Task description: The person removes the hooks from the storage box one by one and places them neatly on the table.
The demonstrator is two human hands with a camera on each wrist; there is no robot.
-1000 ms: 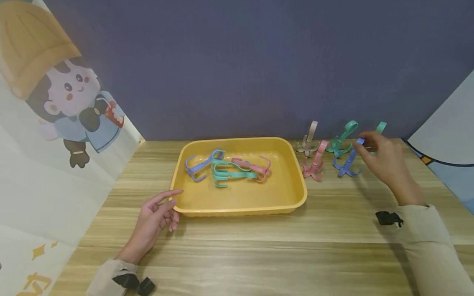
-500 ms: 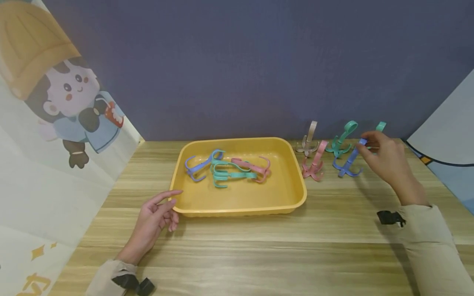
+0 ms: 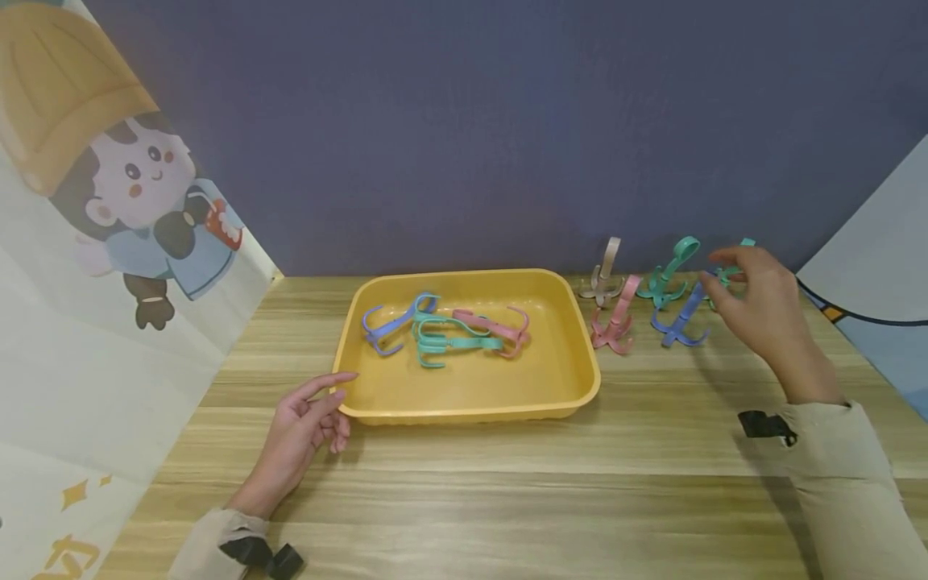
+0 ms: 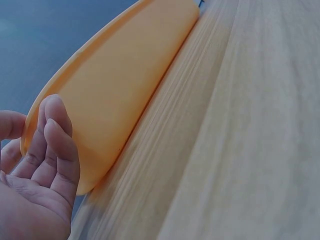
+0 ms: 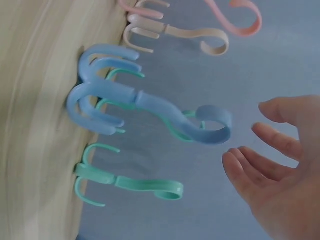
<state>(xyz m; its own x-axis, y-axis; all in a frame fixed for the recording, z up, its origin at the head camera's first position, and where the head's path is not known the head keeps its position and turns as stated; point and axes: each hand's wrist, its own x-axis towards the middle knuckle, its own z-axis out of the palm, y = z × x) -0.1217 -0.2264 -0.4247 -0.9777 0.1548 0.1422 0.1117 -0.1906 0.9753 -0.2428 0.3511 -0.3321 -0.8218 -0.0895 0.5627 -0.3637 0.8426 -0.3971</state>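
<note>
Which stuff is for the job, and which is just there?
Seems for the job:
yellow tray, left hand at its rim
hooks inside it
standing hooks; right hand near the blue hook

Seems just there:
cartoon picture on the wall
dark backdrop

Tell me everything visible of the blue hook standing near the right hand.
The blue hook looks like smooth plastic: four upturned prongs, a seamed stem and a curled top. It stands on its base on the table, right of the standing pink hook in the head view. The right wrist view shows a gap between its curl and the right hand.
</note>
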